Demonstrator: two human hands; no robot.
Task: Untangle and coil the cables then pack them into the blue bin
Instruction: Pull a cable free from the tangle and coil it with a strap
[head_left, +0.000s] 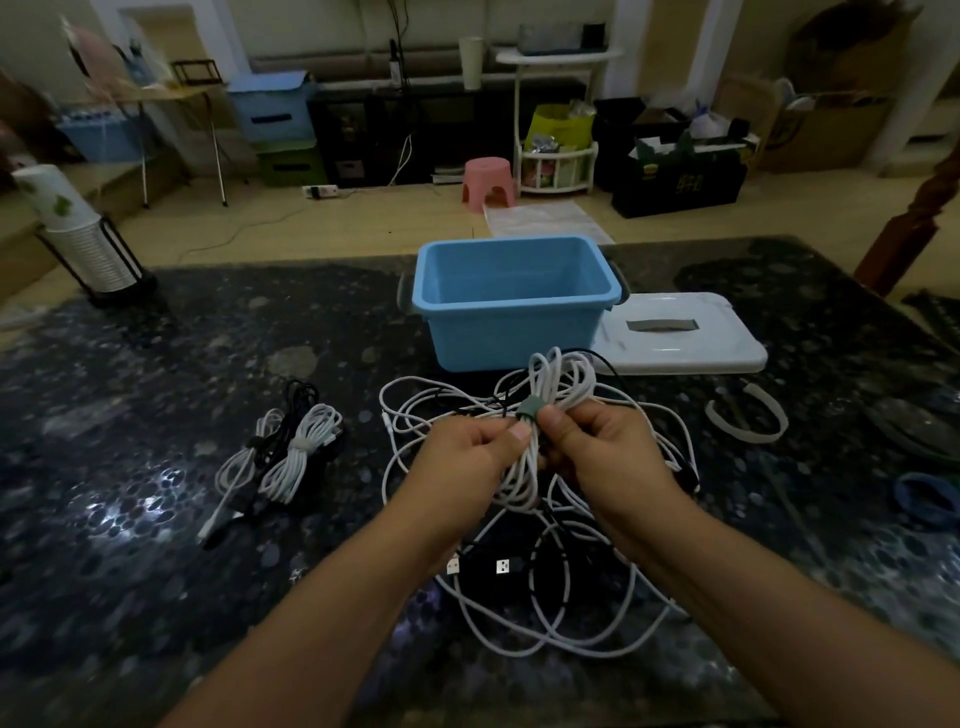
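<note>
A coiled white cable bundle (558, 374) is held upright above the table, with a green strap (531, 407) round its middle. My left hand (470, 457) pinches the bundle just below the strap. My right hand (602, 447) grips the strap and the bundle from the right. Under both hands lies a loose tangle of white and black cables (519, 618) with two USB plugs showing. The blue bin (514, 304) stands open behind the tangle, nothing visible inside. Three tied coils (291, 457), white and black, lie on the table to the left.
The bin's white lid (680, 338) lies flat right of the bin. Loose straps lie at the right: a white one (748, 415) and a blue one (924, 499). A stack of paper cups in a black holder (83, 244) stands at the table's far left corner.
</note>
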